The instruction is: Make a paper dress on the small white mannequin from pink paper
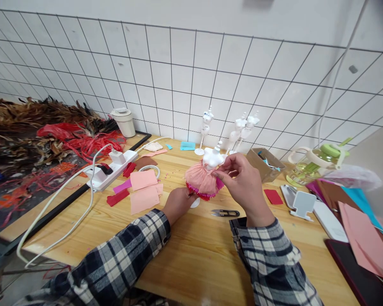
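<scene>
A small white dress-form mannequin point(212, 158) stands on the wooden table in front of me, wearing a layered paper skirt point(201, 178). The skirt's top layer is peach, with magenta and red frilled edges below. My right hand point(245, 180) is closed in a pinch at the skirt's upper right side, near the waist. Low at the skirt's left hem, my left hand point(180, 204) is closed, its fingertips partly hidden by the hem, so its hold is unclear. Next to it shows the white round base point(195, 203). Black thread snips point(225, 213) lie below my right hand.
Bare mannequins point(206, 127) stand by the tiled wall. Peach paper pieces point(144, 197), a tape roll point(150, 170) and a power strip point(113, 170) with cables lie left. Rightward are a cardboard box point(265, 165), a red paper piece point(273, 196), a phone stand point(303, 205) and a bottle point(319, 163).
</scene>
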A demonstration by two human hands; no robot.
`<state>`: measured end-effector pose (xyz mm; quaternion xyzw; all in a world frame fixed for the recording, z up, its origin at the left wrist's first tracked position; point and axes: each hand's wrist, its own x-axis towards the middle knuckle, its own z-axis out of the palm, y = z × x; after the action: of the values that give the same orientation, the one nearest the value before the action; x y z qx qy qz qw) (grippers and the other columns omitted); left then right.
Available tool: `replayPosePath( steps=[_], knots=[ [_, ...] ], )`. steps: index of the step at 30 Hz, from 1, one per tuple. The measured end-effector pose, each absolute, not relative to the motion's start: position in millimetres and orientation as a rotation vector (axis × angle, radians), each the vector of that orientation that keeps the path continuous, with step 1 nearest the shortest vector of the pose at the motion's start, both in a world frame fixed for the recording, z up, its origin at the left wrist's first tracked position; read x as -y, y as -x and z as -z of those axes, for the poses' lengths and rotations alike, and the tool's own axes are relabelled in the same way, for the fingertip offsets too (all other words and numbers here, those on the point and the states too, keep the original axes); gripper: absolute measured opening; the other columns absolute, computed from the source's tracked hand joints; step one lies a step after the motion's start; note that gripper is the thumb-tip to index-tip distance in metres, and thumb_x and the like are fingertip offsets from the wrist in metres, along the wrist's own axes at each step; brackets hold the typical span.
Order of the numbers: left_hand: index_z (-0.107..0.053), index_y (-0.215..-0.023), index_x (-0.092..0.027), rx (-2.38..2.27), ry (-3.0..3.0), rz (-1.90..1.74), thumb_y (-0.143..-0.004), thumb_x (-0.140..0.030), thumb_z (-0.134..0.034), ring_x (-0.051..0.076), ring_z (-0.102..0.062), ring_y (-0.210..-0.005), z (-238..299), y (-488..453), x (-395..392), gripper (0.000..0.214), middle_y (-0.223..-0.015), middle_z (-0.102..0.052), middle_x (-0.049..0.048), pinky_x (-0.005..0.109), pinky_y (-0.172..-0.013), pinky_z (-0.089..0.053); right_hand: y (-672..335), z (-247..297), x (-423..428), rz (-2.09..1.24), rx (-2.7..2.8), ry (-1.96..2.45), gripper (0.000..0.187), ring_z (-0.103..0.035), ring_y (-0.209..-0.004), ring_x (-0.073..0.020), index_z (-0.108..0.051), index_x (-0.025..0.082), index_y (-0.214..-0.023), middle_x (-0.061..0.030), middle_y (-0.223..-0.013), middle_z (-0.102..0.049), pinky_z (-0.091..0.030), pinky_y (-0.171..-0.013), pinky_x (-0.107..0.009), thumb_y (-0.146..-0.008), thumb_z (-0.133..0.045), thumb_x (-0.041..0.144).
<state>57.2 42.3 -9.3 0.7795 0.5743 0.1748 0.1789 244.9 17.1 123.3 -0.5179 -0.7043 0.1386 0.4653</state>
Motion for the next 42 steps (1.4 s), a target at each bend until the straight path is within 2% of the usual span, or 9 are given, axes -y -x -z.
replayPosePath(
  steps=[4,7,9,11,20,27,30,36,42],
  knots=[
    [-0.074,-0.093,-0.022,-1.595,-2.217,-0.490,-0.090,-0.044,-0.047,0.023,-0.067,-0.088,9,-56,-42,0.035,-0.094,-0.075,0.0086,0.027,-0.069,-0.040,-245,-122,-18,-0.384,1.680,1.246,0.027,-0.063,-0.068,-0.0143,-0.053,0.022,-0.092,-0.0017,-0.089,-0.065,-0.050,-0.056,-0.026,-0.073,-0.070,0.031],
    [-0.074,-0.093,-0.021,-1.574,-2.255,-0.467,-0.091,-0.044,-0.045,0.023,-0.066,-0.088,7,-56,-40,0.037,-0.094,-0.074,0.0090,0.027,-0.069,-0.039,-246,-121,-18,-0.446,1.657,1.212,0.045,-0.066,-0.071,-0.0153,-0.053,0.024,-0.113,-0.0060,-0.107,-0.064,-0.051,-0.054,-0.026,-0.072,-0.070,0.030],
    [-0.074,-0.092,-0.021,-1.574,-2.274,-0.451,-0.091,-0.044,-0.045,0.023,-0.066,-0.087,7,-56,-40,0.037,-0.093,-0.074,0.0093,0.027,-0.069,-0.039,-248,-121,-18,-0.493,1.679,1.199,0.060,-0.067,-0.072,-0.0165,-0.047,0.027,-0.129,-0.0072,-0.110,-0.065,-0.054,-0.058,-0.028,-0.073,-0.070,0.028],
    [-0.074,-0.092,-0.021,-1.573,-2.278,-0.460,-0.091,-0.045,-0.045,0.023,-0.066,-0.086,7,-55,-40,0.037,-0.093,-0.074,0.0091,0.027,-0.068,-0.039,-249,-120,-19,-0.534,1.706,1.190,0.067,-0.067,-0.073,-0.0173,-0.043,0.030,-0.136,-0.0066,-0.107,-0.068,-0.055,-0.063,-0.031,-0.074,-0.069,0.027],
    [-0.074,-0.094,-0.021,-1.556,-2.203,-0.481,-0.089,-0.046,-0.047,0.023,-0.066,-0.087,9,-54,-41,0.037,-0.092,-0.074,0.0087,0.027,-0.071,-0.041,-255,-120,-20,-0.613,1.704,1.165,0.066,-0.067,-0.070,-0.0169,-0.049,0.031,-0.134,-0.0078,-0.113,-0.067,-0.057,-0.064,-0.033,-0.072,-0.072,0.028],
    [-0.074,-0.092,-0.021,-1.540,-2.275,-0.470,-0.090,-0.047,-0.045,0.022,-0.066,-0.083,8,-55,-41,0.039,-0.090,-0.074,0.0095,0.027,-0.066,-0.039,-255,-117,-22,-0.568,1.700,1.255,0.065,-0.066,-0.068,-0.0161,-0.052,0.029,-0.134,-0.0051,-0.099,-0.070,-0.056,-0.070,-0.036,-0.072,-0.073,0.029],
    [-0.074,-0.090,-0.021,-1.537,-2.282,-0.455,-0.091,-0.048,-0.045,0.023,-0.066,-0.084,8,-55,-40,0.040,-0.091,-0.074,0.0098,0.027,-0.068,-0.040,-254,-117,-23,-0.549,1.710,1.252,0.055,-0.067,-0.070,-0.0172,-0.059,0.027,-0.127,-0.0047,-0.095,-0.071,-0.055,-0.073,-0.038,-0.074,-0.071,0.030],
    [-0.073,-0.090,-0.020,-1.503,-2.349,-0.411,-0.092,-0.046,-0.042,0.023,-0.067,-0.082,9,-60,-32,0.040,-0.089,-0.074,0.0103,0.028,-0.069,-0.040,-255,-116,-24,-0.452,1.722,1.239,0.041,-0.064,-0.063,-0.0160,-0.067,0.023,-0.113,-0.0039,-0.087,-0.071,-0.055,-0.066,-0.034,-0.073,-0.072,0.034],
    [-0.073,-0.085,-0.020,-1.510,-2.298,-0.473,-0.091,-0.049,-0.045,0.020,-0.066,-0.076,8,-62,-31,0.041,-0.085,-0.074,0.0076,0.026,-0.064,-0.036,-252,-114,-24,-0.293,1.754,1.242,0.043,-0.061,-0.062,-0.0135,-0.060,0.025,-0.120,-0.0049,-0.100,-0.068,-0.052,-0.063,-0.030,-0.078,-0.068,0.034]
  ],
)
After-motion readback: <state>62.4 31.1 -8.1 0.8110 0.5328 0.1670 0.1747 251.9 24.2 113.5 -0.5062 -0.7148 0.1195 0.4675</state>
